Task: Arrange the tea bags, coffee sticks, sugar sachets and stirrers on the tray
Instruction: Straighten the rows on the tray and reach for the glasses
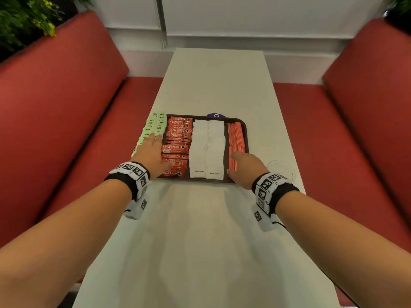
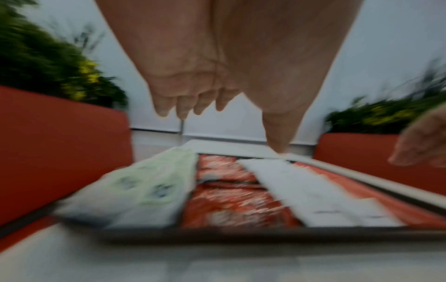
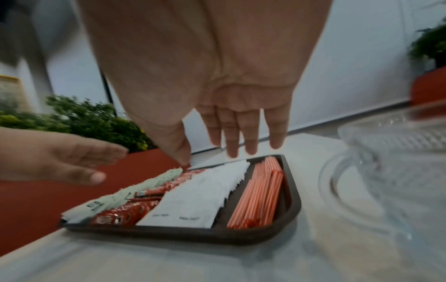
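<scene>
A dark brown tray [image 1: 244,127] sits on the pale bench [image 1: 218,85], between 2 red sofas [image 1: 55,90]. On it the goods lie in lengthwise rows. At the left edge are the pale green tea bags [image 1: 153,127], overlapping one another and hanging partly over the tray's left rim. Just beside them runs a row of red coffee sticks [image 1: 179,132], printed with a brand name. The middle holds 2 rows of white sugar sachets [image 1: 208,147], the nearest ones lettered in small dark print. Along the right side lie the orange-red stirrers [image 1: 236,134], packed side by side.

The left hand [image 1: 152,154] is spread flat, fingers straight and relaxed, over the join of the tea bags and coffee sticks; it grips nothing (the left wrist view is blurred, yet shows the fingers hanging loose above the tray). Whether its palm actually touches the packets, I cannot tell. The right hand [image 1: 244,167] is likewise wide and empty, fingers extended, at the near right corner of the tray over the near ends of the stirrers; from the right wrist view its fingertips [image 3: 233,150] appear raised above the tray rather than pressing on it.

A clear glass dish [image 1: 281,170] stands on the bench just right of the tray, near the right wrist. A purple round object [image 1: 216,115] peeks out behind the tray's far rim. Green plants [image 1: 24,18] grow behind the left sofa.
</scene>
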`<state>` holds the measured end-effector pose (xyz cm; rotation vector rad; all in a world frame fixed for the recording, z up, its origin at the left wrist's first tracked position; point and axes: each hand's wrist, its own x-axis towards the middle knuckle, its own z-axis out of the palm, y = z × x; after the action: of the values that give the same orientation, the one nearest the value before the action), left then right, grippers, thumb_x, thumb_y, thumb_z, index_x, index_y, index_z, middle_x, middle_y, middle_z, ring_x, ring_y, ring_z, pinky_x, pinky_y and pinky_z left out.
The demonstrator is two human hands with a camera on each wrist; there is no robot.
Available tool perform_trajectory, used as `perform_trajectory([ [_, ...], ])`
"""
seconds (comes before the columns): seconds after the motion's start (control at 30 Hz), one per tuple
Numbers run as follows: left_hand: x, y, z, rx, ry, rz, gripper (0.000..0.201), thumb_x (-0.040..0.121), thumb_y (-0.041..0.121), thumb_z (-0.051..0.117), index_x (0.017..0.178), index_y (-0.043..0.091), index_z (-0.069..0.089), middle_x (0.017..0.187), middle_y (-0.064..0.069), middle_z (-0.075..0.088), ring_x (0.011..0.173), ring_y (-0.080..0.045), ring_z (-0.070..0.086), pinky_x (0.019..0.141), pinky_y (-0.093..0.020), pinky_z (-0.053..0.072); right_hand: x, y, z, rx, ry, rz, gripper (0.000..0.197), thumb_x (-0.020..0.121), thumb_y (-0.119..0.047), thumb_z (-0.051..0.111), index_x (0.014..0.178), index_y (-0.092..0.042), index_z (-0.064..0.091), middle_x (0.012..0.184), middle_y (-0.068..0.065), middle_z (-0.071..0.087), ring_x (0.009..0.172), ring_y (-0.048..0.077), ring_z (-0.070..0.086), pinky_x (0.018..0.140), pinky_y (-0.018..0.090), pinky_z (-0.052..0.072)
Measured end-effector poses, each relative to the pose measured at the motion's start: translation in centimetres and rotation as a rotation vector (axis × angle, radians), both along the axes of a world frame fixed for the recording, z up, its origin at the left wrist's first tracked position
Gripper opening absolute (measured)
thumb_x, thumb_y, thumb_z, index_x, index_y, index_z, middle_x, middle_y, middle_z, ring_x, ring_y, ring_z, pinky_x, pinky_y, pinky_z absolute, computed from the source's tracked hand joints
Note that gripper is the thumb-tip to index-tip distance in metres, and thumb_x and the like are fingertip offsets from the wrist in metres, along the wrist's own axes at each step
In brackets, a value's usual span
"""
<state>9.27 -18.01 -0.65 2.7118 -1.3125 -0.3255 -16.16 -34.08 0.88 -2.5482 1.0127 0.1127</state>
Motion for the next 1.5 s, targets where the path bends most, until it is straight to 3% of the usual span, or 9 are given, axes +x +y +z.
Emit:
perform_trajectory([
  [0.2, -11.0, -6.3, 2.8, -0.233, 0.034, -0.431, 0.058, 0.093, 0.042, 0.059, 0.143, 0.019, 0.042, 0.149, -0.002, 0.043, 0.137, -0.020, 0.038, 0.112, -0.036, 0.034, -6.9, 0.7, 3.5, -0.157, -0.075, 0.105, 0.034, 0.089, -0.052, 0.063, 0.099, -0.020, 0.061, 0.096, -0.001, 0.061, 0.092, 0.021, 0.056, 0.081, 0.038, 0.050],
  [0.43, -20.9, -13.4, 3.1, -0.060, 0.117, -0.663, 0.079, 0.082, 0.046, 0.074, 0.147, 0.018, 0.038, 0.152, -0.001, 0.041, 0.138, -0.022, 0.039, 0.113, -0.036, 0.032, -15.9, -0.5, 2.5, -0.037, 0.076, -0.089, 0.110, 0.061, -0.069, 0.081, 0.147, -0.018, 0.034, 0.142, 0.000, 0.042, 0.131, 0.021, 0.042, 0.107, 0.040, 0.042],
  [0.57, -23.2, -16.0, 2.9, 0.109, 0.098, -0.715, 0.094, 0.075, 0.043, 0.083, 0.149, 0.012, 0.034, 0.150, -0.006, 0.043, 0.134, -0.025, 0.045, 0.112, -0.038, 0.037, -18.1, -0.7, 1.1, 0.101, 0.080, -0.146, 0.101, 0.055, -0.061, 0.089, 0.137, -0.028, 0.042, 0.134, -0.005, 0.052, 0.122, 0.018, 0.053, 0.100, 0.038, 0.049],
  [0.7, -23.9, -18.0, 3.3, 0.180, 0.093, -0.725, 0.095, 0.076, 0.037, 0.083, 0.151, 0.012, 0.030, 0.150, -0.007, 0.044, 0.134, -0.026, 0.046, 0.110, -0.039, 0.039, -18.1, -0.5, 0.4, 0.144, 0.044, -0.123, 0.077, 0.071, -0.048, 0.085, 0.133, -0.023, 0.048, 0.126, -0.001, 0.057, 0.112, 0.019, 0.058, 0.093, 0.034, 0.050],
  [1.07, -22.1, -22.7, 2.0, 0.241, 0.029, -0.785, 0.092, 0.075, 0.026, 0.084, 0.150, 0.018, 0.032, 0.143, -0.004, 0.052, 0.127, -0.025, 0.052, 0.102, -0.035, 0.043, -17.2, -3.6, -1.4, 0.163, 0.009, -0.234, 0.099, 0.069, -0.051, 0.087, 0.145, -0.014, 0.036, 0.142, 0.004, 0.047, 0.126, 0.020, 0.050, 0.103, 0.031, 0.043],
  [1.27, -18.3, -26.7, 2.3, 0.203, -0.005, -0.678, 0.091, 0.082, 0.011, 0.075, 0.155, 0.023, 0.022, 0.134, -0.012, 0.058, 0.114, -0.030, 0.059, 0.083, -0.032, 0.047, -15.8, -6.8, -0.7, 0.270, -0.021, -0.129, 0.110, 0.078, -0.030, 0.081, 0.158, -0.020, 0.006, 0.165, 0.001, 0.012, 0.147, 0.020, 0.028, 0.115, 0.029, 0.032],
  [1.33, -16.9, -27.7, 2.0, 0.187, 0.003, -0.644, 0.092, 0.082, 0.009, 0.074, 0.155, 0.023, 0.020, 0.138, -0.011, 0.055, 0.117, -0.031, 0.057, 0.080, -0.030, 0.044, -15.7, -8.0, -0.6, 0.289, 0.068, -0.018, 0.117, 0.078, -0.017, 0.077, 0.158, -0.034, -0.005, 0.168, -0.007, -0.005, 0.144, 0.022, 0.036, 0.110, 0.035, 0.044],
  [1.4, -15.9, -28.5, 1.6, 0.172, 0.041, -0.621, 0.093, 0.081, 0.012, 0.075, 0.155, 0.022, 0.020, 0.141, -0.010, 0.053, 0.121, -0.030, 0.056, 0.084, -0.032, 0.045, -15.3, -8.7, -0.7, 0.262, 0.123, 0.073, 0.120, 0.077, -0.009, 0.075, 0.156, -0.044, -0.010, 0.167, -0.011, -0.010, 0.136, 0.023, 0.047, 0.098, 0.036, 0.053],
  [1.5, -14.9, -29.4, 1.1, 0.125, 0.099, -0.603, 0.097, 0.079, 0.028, 0.082, 0.155, 0.021, 0.022, 0.148, -0.007, 0.047, 0.132, -0.029, 0.048, 0.102, -0.036, 0.041, -14.2, -9.5, -1.4, 0.202, 0.146, 0.155, 0.112, 0.083, -0.013, 0.076, 0.159, -0.039, -0.002, 0.168, -0.007, 0.003, 0.142, 0.022, 0.041, 0.109, 0.035, 0.044],
])
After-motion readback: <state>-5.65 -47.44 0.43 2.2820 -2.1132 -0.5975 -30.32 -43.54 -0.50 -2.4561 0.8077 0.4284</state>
